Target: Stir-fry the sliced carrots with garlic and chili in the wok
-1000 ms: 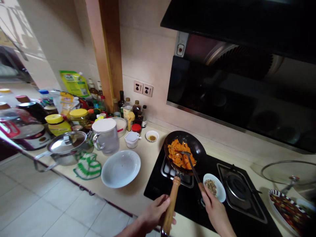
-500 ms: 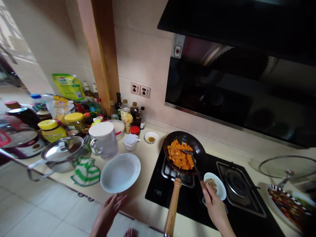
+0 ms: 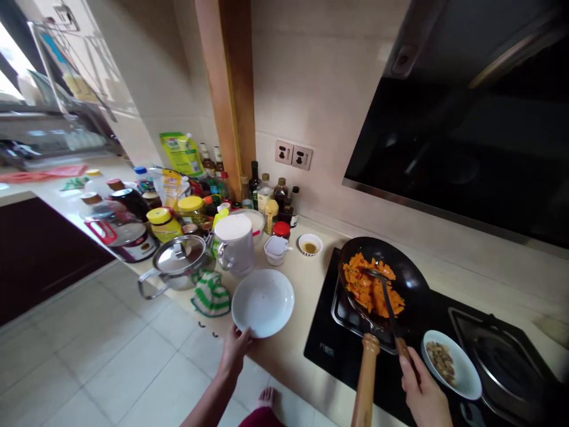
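At the near rim of an empty white plate [image 3: 263, 301] on the counter, my left hand [image 3: 237, 346] has its thumb over the edge and fingers below. My right hand [image 3: 422, 379] is wrapped round the wooden handle of a spatula [image 3: 390, 308]. The spatula's metal head rests among orange carrot slices [image 3: 367, 284] in a black wok [image 3: 409, 279]. The wok sits on the left burner, its wooden handle [image 3: 368, 373] pointing toward me. Right of my right hand, a white bowl [image 3: 464, 370] with small brownish pieces stands on the stove.
Left of the plate are a green-striped cloth [image 3: 211, 295], a lidded steel pot [image 3: 180, 261] and a clear pitcher [image 3: 237, 252]. Several bottles [image 3: 280, 193] and jars line the wall. A small sauce dish [image 3: 310, 244] stands behind the plate. The range hood [image 3: 462, 154] hangs above the stove.
My left hand has moved from just in front of the plate to grip its near rim. The view has swung left. My right hand still holds the spatula in the wok.
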A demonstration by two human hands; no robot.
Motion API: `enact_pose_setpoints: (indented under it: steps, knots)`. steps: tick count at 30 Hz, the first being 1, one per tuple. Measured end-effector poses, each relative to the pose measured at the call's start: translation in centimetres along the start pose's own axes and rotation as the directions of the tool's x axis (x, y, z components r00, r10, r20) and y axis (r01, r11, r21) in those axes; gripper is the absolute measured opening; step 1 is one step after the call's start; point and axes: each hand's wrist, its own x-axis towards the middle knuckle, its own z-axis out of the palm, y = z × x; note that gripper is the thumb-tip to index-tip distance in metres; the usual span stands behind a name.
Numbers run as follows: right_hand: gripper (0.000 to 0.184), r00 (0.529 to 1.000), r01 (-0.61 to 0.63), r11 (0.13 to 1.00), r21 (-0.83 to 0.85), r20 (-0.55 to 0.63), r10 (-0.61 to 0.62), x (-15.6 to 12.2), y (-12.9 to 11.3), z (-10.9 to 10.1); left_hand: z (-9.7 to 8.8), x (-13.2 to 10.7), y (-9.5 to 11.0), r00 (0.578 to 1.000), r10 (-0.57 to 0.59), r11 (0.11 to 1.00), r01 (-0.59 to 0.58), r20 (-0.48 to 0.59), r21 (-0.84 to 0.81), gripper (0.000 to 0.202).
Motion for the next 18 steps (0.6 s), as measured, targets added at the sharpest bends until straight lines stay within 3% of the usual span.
enact_pose_setpoints:
  steps: [5, 10, 13, 16, 18]
  knots:
    - [0.096, 0.986, -0.155, 0.935, 0.318, 0.107, 0.127, -2.2, -1.4, 0.6, -0.2, 0.1, 0.3, 0.998, -0.055, 0.998, 0.055, 0.026, 0.006, 0.03]
    - [0.096, 0.981, -0.194, 0.931, 0.31, 0.086, 0.175, -3.1, -2.0, 0.4, -0.6, 1.1, 0.4, 0.981, -0.148, 0.989, 0.15, 0.124, -0.008, 0.034]
    - [0.091, 0.981, -0.164, 0.969, 0.185, -0.072, 0.18, -3.5, -1.0, -0.3, -0.7, 1.5, 0.5, 0.973, -0.186, 0.982, 0.189, 0.137, -0.008, 0.039]
    - [0.08, 0.946, -0.014, 0.998, 0.061, -0.322, 0.033, -5.2, -0.8, -1.5, -1.2, 0.8, 0.9, 0.971, -0.187, 0.981, 0.191, 0.149, -0.015, 0.05]
    - [0.073, 0.91, 0.131, 0.985, 0.115, -0.409, -0.073, -7.3, -1.7, -1.9, -2.0, -0.3, 1.4, 0.969, -0.173, 0.983, 0.181, 0.179, -0.03, 0.061]
